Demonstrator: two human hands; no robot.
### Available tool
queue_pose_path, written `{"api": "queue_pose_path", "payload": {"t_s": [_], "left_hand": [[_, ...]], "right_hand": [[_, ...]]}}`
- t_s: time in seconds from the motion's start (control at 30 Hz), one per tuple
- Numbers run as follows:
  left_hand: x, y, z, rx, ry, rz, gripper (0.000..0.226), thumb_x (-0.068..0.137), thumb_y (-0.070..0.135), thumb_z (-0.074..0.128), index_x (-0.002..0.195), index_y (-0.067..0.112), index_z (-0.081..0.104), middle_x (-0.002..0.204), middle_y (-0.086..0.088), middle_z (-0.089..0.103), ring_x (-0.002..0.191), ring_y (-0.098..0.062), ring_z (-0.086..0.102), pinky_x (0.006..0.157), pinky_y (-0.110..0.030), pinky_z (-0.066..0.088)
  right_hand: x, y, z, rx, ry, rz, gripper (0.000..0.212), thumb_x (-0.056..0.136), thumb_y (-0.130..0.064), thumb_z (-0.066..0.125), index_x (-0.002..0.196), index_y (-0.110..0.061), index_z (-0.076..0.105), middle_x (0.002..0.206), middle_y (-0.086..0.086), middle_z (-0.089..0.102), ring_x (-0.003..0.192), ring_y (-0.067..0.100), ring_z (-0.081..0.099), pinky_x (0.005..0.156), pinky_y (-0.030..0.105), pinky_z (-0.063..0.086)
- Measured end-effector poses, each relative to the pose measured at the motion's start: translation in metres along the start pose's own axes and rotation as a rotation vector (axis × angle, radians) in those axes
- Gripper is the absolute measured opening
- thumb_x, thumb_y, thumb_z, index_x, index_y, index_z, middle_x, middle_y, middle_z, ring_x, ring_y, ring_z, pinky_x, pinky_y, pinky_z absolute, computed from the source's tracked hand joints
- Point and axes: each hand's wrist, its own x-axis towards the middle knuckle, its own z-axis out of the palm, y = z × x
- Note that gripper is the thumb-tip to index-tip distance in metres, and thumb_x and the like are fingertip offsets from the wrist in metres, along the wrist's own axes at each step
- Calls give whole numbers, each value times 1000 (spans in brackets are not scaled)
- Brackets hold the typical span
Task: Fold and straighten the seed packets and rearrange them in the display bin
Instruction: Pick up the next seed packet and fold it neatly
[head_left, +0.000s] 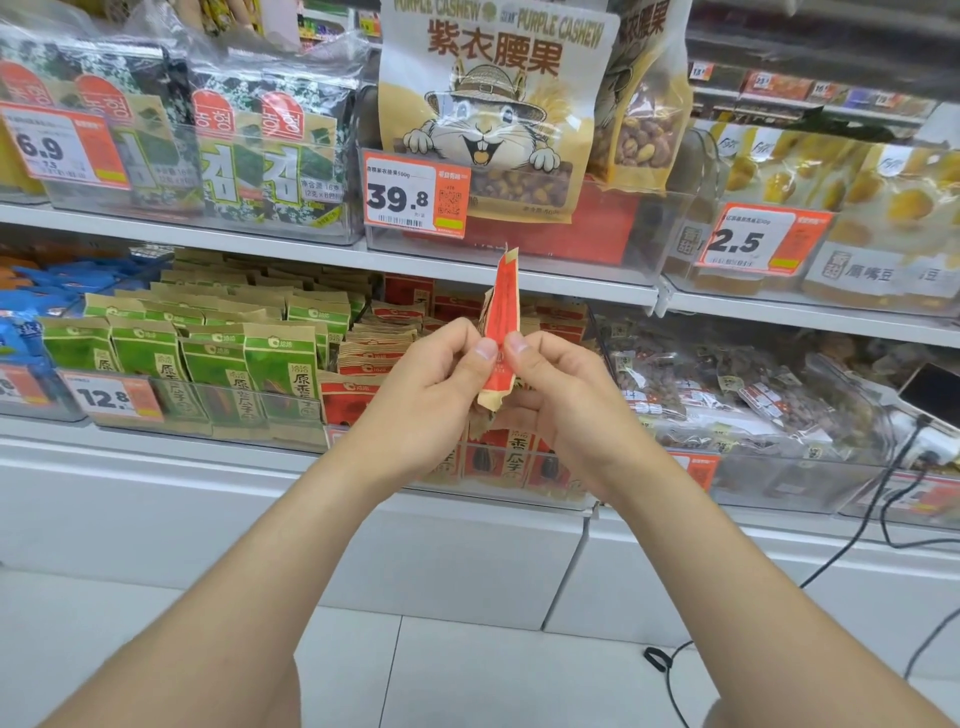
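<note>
Two hands (427, 387) (563, 402) around one red packet (503, 309)

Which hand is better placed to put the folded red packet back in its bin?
Probably the right hand: it holds the lower end of the red seed packet, just over the display bin's front row. The left hand pinches only its middle edge.
</note>
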Motion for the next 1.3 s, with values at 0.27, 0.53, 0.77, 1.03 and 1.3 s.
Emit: {"api": "queue_pose_path", "payload": {"t_s": [0.27,0.53,0.77,1.03,1.3], "left_hand": [[-2,6,-2,13,19,-28,34,115,27,47,90,4,55,81,-3,61,74,-13,54,70,-30,47],[-2,6,-5,-13,77,-56,42,111,42,51,94,4,57,98,-25,67,83,-32,64,88,-63,53],[1,-1,-1,154,343,-78,23,101,48,68,113,29,68,92,9,78,82,-11,75,78,-50,63],[-2,3,-7,-192,114,-199,27,113,21,53,131,29,72,108,2,83,100,-19,80,80,-40,65],[4,-2,-13,-308,92,-351,23,111,17,58,126,20,76,112,-5,82,107,-26,78,101,-54,59]], "right_hand": [[-4,-2,-14,-37,-137,-16,32,86,-20,84,97,5,67,107,19,77,106,33,76,97,49,61],[-4,1,-12,-116,-90,-52,19,89,-15,82,93,3,79,119,8,80,123,29,72,91,43,64],[-4,5,1,-663,194,-199,45,66,-51,99,76,-24,63,113,-7,67,86,10,72,71,32,60],[1,0,-4,-278,381,-99,60,94,-38,82,143,-26,49,97,5,81,90,20,81,87,59,64],[-6,-3,-7,-470,201,-259,32,98,-12,78,122,-22,60,104,-4,80,91,22,76,86,56,62]]}}
